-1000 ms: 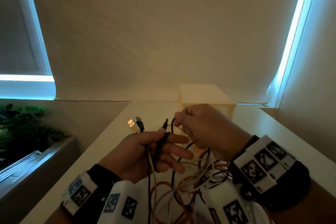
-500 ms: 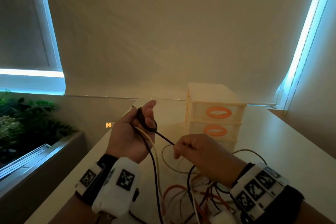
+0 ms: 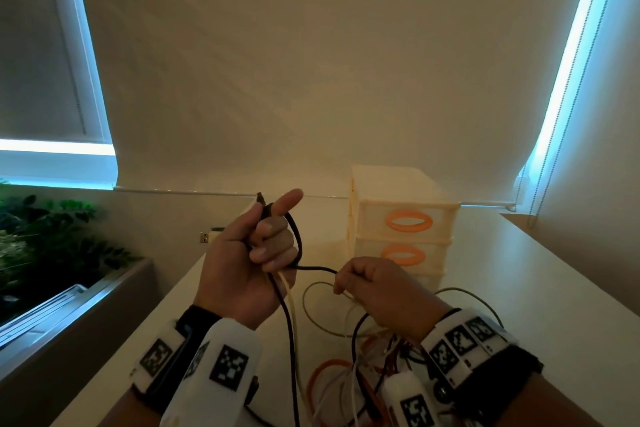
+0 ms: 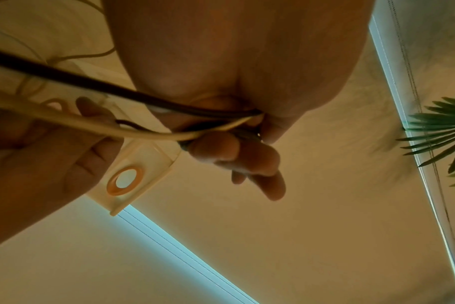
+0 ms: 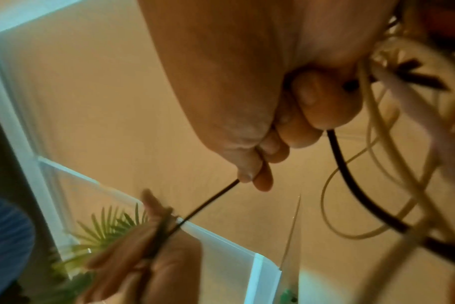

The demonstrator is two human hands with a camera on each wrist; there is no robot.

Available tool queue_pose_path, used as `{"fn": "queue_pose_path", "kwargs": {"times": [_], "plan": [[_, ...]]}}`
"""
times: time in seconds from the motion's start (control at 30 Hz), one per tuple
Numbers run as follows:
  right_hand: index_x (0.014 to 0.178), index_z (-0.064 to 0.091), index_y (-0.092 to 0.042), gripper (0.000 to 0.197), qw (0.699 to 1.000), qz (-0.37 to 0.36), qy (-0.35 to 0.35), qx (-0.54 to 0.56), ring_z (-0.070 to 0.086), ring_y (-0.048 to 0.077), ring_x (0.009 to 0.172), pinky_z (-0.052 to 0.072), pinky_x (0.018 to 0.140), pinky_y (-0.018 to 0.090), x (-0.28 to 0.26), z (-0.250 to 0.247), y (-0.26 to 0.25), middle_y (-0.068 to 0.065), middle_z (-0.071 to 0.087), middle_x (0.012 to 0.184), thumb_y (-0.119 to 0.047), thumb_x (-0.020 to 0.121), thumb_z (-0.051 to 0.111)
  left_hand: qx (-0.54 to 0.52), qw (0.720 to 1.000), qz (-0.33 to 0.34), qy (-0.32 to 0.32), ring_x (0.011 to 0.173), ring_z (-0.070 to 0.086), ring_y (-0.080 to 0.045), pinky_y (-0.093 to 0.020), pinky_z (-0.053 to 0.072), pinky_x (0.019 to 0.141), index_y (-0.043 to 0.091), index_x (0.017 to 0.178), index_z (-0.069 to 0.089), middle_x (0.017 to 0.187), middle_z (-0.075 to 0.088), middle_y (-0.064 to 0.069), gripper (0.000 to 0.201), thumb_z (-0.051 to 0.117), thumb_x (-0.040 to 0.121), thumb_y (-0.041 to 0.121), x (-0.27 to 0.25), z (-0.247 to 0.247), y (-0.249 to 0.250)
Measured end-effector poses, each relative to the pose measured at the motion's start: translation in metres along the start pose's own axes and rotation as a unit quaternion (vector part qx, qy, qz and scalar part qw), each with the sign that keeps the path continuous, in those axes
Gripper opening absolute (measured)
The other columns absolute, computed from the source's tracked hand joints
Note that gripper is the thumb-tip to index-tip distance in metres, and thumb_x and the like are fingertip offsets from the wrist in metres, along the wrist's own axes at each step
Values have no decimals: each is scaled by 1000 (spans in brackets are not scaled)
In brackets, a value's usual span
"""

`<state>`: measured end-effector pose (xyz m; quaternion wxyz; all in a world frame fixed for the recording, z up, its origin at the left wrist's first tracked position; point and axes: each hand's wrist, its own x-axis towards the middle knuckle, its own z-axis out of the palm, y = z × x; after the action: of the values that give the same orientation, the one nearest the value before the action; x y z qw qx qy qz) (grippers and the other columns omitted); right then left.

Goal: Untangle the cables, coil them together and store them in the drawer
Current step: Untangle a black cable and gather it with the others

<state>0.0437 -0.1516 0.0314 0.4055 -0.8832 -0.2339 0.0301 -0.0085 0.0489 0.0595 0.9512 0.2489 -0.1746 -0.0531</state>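
My left hand [image 3: 266, 243] is raised above the table and grips a black cable [image 3: 298, 239] and a cream cable [image 3: 290, 302], its fingers curled round them and the forefinger sticking up. In the left wrist view both cables [image 4: 148, 115] run into that fist [image 4: 237, 148]. My right hand [image 3: 360, 282] pinches the same black cable [image 5: 210, 199] a short way to the right, and the stretch between the hands is taut. A tangle of orange, white and black cables [image 3: 349, 374] lies on the table under my right wrist. The cream drawer unit [image 3: 401, 225] stands behind, its drawers closed.
The white table [image 3: 519, 288] runs away from me to a window blind [image 3: 311, 62]. A USB plug [image 3: 205, 238] pokes out left of my left hand. Green plants [image 3: 45, 236] sit beyond a ledge at the left. A bead chain [image 3: 540, 184] hangs at the right.
My left hand has risen and closed round the cables. My right hand dropped lower and drew the black cable out to the right. The drawer fronts have come into view.
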Motion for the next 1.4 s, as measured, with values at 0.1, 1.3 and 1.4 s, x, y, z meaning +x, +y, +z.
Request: {"fn": "queue_pose_path", "kwargs": {"times": [0.1,1.3,1.4], "plan": [[79,67,-29,27,999,35,-10,3,45,2,50,37,58,27,5,-2,-7,-11,56,57,-36,98,49,43,995,-57,-73,44,50,-6,-20,39,41,-4,132,54,64,59,2,49,25,111,28,-1,0,3],[84,57,-28,24,991,-80,-104,23,48,7,58,42,59,23,-11,22,-24,-9,52,65,-31,104,45,-68,990,55,108,46,46,-1,-10,36,44,0,133,57,65,57,8,40,37,108,23,2,-2,21],[83,53,-18,28,986,-60,-141,61,54,16,62,47,62,29,-12,24,-24,2,57,70,-29,106,42,-60,994,50,74,44,44,-4,-12,34,43,1,135,54,60,53,8,41,31,109,23,0,-4,26]]}}
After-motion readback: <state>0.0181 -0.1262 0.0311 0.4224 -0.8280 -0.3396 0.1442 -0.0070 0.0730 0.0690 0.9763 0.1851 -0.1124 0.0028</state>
